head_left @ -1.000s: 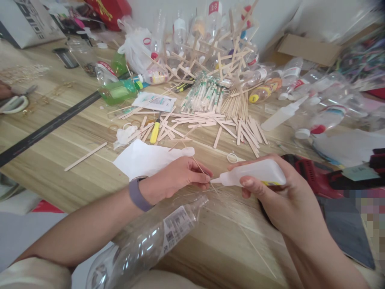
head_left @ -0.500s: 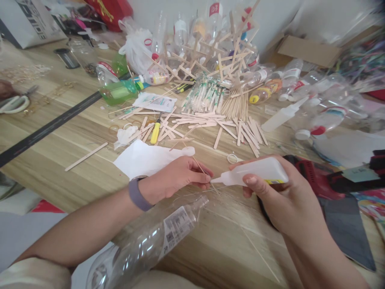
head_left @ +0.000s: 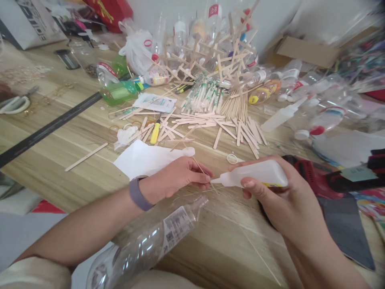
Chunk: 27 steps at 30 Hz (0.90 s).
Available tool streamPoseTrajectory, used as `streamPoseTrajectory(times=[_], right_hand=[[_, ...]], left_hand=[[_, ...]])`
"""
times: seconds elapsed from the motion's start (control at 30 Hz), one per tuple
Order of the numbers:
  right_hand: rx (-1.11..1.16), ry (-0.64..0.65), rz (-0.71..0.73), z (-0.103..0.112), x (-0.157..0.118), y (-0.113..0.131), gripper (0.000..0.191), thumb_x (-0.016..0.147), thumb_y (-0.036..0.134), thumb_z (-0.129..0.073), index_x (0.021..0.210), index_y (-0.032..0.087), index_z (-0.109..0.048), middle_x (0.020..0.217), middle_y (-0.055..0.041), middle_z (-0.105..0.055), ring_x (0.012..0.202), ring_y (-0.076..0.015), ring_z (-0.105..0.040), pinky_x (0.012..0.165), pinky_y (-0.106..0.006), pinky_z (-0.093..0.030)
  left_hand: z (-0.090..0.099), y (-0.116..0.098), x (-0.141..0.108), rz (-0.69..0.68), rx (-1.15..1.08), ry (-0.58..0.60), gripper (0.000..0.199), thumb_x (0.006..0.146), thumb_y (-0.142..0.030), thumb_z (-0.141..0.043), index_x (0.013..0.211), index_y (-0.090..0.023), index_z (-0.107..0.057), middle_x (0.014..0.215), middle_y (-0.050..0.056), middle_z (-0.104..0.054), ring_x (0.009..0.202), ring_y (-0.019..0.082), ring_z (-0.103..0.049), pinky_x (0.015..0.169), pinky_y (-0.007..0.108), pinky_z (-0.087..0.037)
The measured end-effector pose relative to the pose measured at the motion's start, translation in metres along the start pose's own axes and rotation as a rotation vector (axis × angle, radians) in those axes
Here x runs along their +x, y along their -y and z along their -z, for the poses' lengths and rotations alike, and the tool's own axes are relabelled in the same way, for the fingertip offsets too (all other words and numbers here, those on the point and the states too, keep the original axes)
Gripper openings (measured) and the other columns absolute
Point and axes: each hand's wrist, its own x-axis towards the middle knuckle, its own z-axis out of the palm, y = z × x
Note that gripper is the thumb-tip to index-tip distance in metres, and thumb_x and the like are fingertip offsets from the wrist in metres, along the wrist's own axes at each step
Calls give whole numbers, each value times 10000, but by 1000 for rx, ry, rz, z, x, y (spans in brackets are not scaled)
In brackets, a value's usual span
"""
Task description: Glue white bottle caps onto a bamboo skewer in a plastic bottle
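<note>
White plastic squeeze bottle (head_left: 255, 173) clamped in its grip, the right hand (head_left: 282, 196) seems mid-dispensing at the thin tan wooden stick (head_left: 197, 163) the left hand (head_left: 180, 176) pinches, next needing steady pressure.

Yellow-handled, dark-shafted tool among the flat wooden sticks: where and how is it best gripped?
Probably by the thick yellow handle, pinched across its width from above on the near side: it points toward the wearer, while the thin dark shaft lies among flat wooden sticks.

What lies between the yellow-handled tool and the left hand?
A white sheet lies between the yellow-handled tool and the left hand, as the head view shows.
</note>
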Motion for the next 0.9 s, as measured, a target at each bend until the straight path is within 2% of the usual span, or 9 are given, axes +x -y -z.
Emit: streamPoseTrajectory(times=[0.33,0.5,0.9], right_hand=[[-6,3,19,-1,2,0,169,782,371,-702,849,232,-635,676,-4,-679,498,-143,-591,418,-242,-443],[15,12,20,1,2,0,173,776,375,-709,852,240,-633,609,23,-649,472,-135,-585,410,-232,-442],[23,-5,25,0,0,0,186,770,384,-714,834,237,-620,697,0,-705,482,-133,-577,431,-236,-462]], left_hand=[[0,2,1,14,-29,8,73,689,-141,-726,758,-123,-708,650,-2,-658,597,95,-572,701,259,-438],[0,2,1,10,-14,3,79,691,-145,-723,764,-123,-705,641,-5,-657,596,93,-573,696,253,-438],[2,1,1,3,-10,4,96,690,-148,-730,781,-128,-707,659,-5,-660,608,98,-582,710,262,-442]])
